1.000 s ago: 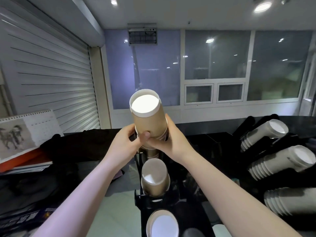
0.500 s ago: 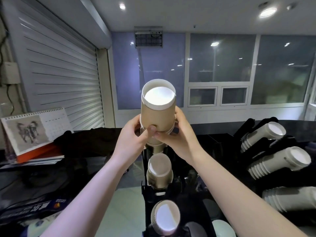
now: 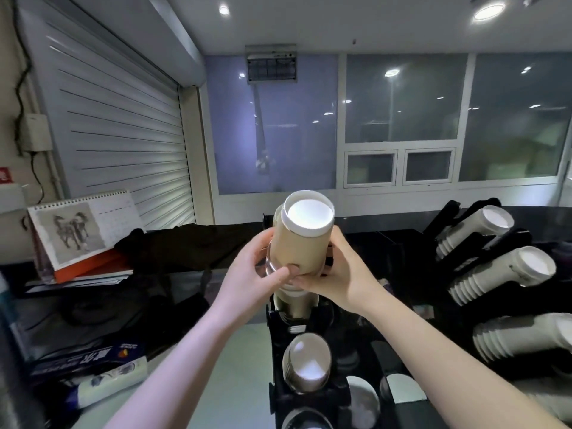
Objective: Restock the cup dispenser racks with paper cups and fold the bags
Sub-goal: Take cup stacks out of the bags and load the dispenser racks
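A stack of brown paper cups (image 3: pixel 301 239), white base toward me, sits at the top slot of the black dispenser rack (image 3: pixel 278 342). My left hand (image 3: pixel 258 267) grips its lower left side, thumb across the front. My right hand (image 3: pixel 339 274) holds the lower right side, fingers curled round the stack. Below my hands the rack holds further brown cup stacks (image 3: pixel 306 366). No bag is in view.
A second black rack at the right holds white cup stacks (image 3: pixel 501 277) pointing up left. A desk calendar (image 3: pixel 80 230) stands on orange books at the left, beside a dark cloth (image 3: pixel 192 246). Packets lie on the counter (image 3: pixel 102 366) at the lower left.
Both hands and the brown cup stack sit lower in view than a second ago, while the camera has tilted up. The grip is the same.
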A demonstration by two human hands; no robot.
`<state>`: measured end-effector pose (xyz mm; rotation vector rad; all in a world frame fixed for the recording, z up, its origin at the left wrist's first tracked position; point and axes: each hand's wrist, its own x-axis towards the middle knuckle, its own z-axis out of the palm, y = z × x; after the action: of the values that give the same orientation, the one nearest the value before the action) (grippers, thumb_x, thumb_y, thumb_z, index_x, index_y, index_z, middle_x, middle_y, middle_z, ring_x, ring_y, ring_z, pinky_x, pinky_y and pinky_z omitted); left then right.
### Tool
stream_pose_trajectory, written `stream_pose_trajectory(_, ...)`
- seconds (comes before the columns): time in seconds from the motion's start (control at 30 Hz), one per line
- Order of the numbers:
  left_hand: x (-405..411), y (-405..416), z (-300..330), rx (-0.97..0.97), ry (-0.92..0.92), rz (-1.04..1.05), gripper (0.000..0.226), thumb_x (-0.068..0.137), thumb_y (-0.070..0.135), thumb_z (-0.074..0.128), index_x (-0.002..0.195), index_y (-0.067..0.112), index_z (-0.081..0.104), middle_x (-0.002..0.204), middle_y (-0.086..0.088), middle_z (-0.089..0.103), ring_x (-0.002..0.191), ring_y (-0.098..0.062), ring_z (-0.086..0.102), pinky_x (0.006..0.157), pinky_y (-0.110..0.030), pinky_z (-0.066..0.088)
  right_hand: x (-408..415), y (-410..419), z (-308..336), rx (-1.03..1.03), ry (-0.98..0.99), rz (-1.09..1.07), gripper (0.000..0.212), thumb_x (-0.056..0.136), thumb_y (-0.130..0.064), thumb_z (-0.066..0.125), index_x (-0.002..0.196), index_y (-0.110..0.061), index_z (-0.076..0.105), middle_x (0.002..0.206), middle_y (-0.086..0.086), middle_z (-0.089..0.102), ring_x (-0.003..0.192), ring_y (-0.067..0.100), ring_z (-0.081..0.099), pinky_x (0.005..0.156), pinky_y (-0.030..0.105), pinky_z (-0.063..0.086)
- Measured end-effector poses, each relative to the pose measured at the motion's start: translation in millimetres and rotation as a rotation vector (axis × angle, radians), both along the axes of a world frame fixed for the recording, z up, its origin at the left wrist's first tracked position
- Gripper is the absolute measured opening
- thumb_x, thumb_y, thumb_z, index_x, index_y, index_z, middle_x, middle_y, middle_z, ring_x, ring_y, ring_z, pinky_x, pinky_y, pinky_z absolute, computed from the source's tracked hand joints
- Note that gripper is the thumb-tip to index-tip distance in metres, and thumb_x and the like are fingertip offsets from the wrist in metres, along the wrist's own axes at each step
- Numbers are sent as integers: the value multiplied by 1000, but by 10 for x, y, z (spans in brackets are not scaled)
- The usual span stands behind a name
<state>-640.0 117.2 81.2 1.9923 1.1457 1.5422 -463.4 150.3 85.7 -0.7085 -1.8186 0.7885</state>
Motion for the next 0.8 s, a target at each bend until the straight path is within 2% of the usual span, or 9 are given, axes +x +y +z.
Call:
stream_pose_trajectory(0.03, -15, 24, -45, -24, 11, -15, 64, 69, 38, 72, 127, 47, 46, 123, 21, 59, 115, 0, 56, 87, -15, 47, 10, 15, -45, 13, -26, -13, 89, 58, -23, 90, 132, -27, 41, 129, -7, 50, 118, 6, 49, 97, 37, 48)
stream_pose_trajectory(0.1, -42, 74, -146, -77, 28, -22, 70, 71, 38, 73, 133, 45, 42, 126, 18, 59, 116, -3, 56, 94, -27, 48, 9, 47, -109, 38, -114, -67, 90, 59, -27, 90, 133, -29, 38, 128, -13, 49, 116, 1, 48, 95, 27, 46)
stream_pose_trajectory(0.2, -61, 123, -302, -136, 83, 33, 68, 71, 43, 73, 130, 51, 40, 128, 23, 56, 119, 0, 53, 100, -39, 46, -15, 98, -194, 26, -216, -142, 90, 60, -36, 88, 135, -30, 37, 131, -8, 48, 118, 8, 47, 98, 30, 45)
stream_pose_trajectory(0.27, -63, 153, -380, -163, 117, 84, 64, 70, 44, 73, 123, 57, 41, 125, 29, 55, 116, 5, 51, 100, -38, 46, -22, 113, -243, 34, -263, -162, 88, 63, -36, 86, 137, -28, 39, 132, -6, 46, 120, 8, 44, 101, 33, 43)
stream_pose_trajectory(0.33, -67, 174, -438, -193, 124, 116, 72, 65, 47, 74, 127, 56, 38, 125, 28, 55, 116, 8, 50, 99, -33, 46, -15, 129, -288, 53, -281, -163, 85, 65, -30, 84, 138, -30, 38, 134, -7, 45, 122, 6, 42, 104, 32, 41)
stream_pose_trajectory(0.4, -62, 181, -463, -223, 119, 107, 85, 62, 52, 77, 134, 54, 33, 127, 25, 54, 118, 8, 48, 94, -26, 44, -4, 140, -318, 66, -259, -126, 81, 67, -22, 80, 136, -36, 38, 133, -12, 46, 122, 1, 41, 102, 31, 43)
stream_pose_trajectory(0.5, -38, 181, -481, -203, 136, 72, 77, 65, 48, 77, 130, 56, 37, 127, 30, 53, 118, 9, 48, 89, -19, 41, -9, 141, -328, 77, -232, -87, 74, 68, -24, 78, 129, -46, 42, 126, -24, 50, 118, -6, 45, 95, 25, 47)
stream_pose_trajectory(0.6, -34, 216, -488, -226, 131, 88, 76, 65, 44, 78, 129, 53, 39, 127, 30, 53, 119, 8, 48, 94, -22, 42, -9, 151, -331, 69, -235, -89, 73, 68, -25, 79, 129, -44, 43, 124, -27, 51, 116, -7, 47, 94, 24, 49)
stream_pose_trajectory(0.8, -37, 267, -513, -251, 156, 120, 81, 67, 36, 78, 136, 43, 36, 131, 26, 51, 120, 5, 47, 99, -27, 43, -4, 203, -321, 74, -272, -116, 75, 67, -24, 80, 131, -37, 42, 124, -20, 53, 115, 1, 50, 95, 31, 50)
